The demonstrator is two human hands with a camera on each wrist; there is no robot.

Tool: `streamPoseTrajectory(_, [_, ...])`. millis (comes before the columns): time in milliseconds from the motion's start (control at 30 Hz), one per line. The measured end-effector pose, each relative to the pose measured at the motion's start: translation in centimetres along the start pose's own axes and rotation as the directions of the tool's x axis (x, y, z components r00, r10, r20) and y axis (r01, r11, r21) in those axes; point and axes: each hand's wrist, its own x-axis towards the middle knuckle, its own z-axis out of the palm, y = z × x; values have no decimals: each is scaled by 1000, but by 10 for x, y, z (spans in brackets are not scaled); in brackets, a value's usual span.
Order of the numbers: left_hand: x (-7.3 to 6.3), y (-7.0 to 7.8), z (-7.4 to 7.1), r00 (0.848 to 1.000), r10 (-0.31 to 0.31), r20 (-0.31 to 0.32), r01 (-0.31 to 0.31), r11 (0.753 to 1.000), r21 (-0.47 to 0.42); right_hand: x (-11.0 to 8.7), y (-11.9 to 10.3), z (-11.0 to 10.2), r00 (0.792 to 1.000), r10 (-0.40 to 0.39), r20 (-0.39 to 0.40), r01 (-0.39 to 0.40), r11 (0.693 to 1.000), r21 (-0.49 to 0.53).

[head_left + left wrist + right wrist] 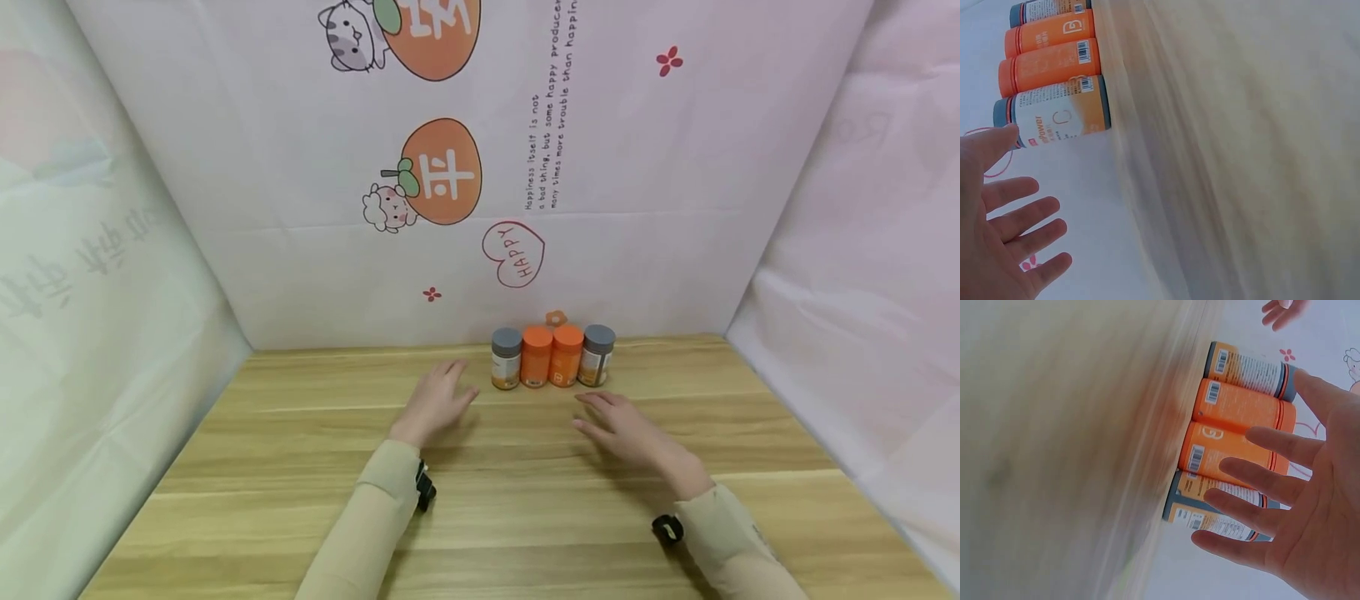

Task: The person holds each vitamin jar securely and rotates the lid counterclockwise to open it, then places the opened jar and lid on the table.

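Several small bottles stand upright in a touching row near the table's back edge. At the left end is a grey-capped bottle (506,360) with a white and orange label. Beside it come an orange bottle (536,358) and a second orange bottle (566,357). A grey-capped bottle (597,357) ends the row on the right. My left hand (437,402) is just left of the row, fingers spread and holding nothing. Nearer to me than the row's right end, my right hand (626,429) has its fingers extended and holds nothing; in the right wrist view its fingers overlap the bottles.
Behind the wooden table (517,517) hangs a white sheet (337,283) printed with orange fruit, cartoon animals and lettering. White sheets also flank the left and right sides. A black wrist strap (425,487) is on my left sleeve and another black strap (667,529) on my right.
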Motion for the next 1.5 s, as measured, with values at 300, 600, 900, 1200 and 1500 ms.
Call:
streamPoseTrajectory(300, [14,-1,3,999,-19,29,20,999,-29,-4,9,-6,1000,18,-8,-18,1000,-7])
streamPoseTrajectory(600, [25,1,11,998,-38,42,42,995,-92,-10,17,-9,998,58,-5,-58,998,-9])
streamPoseTrajectory(900, [37,6,19,998,-16,64,24,993,-116,-14,24,-13,997,70,11,-70,997,-11])
streamPoseTrajectory(1200, [45,10,23,995,-32,94,45,989,-143,-20,28,-20,997,79,3,-79,997,-26])
streamPoseTrajectory(1500, [52,17,27,993,-36,115,58,980,-189,-26,34,-25,994,107,20,-107,994,-26])
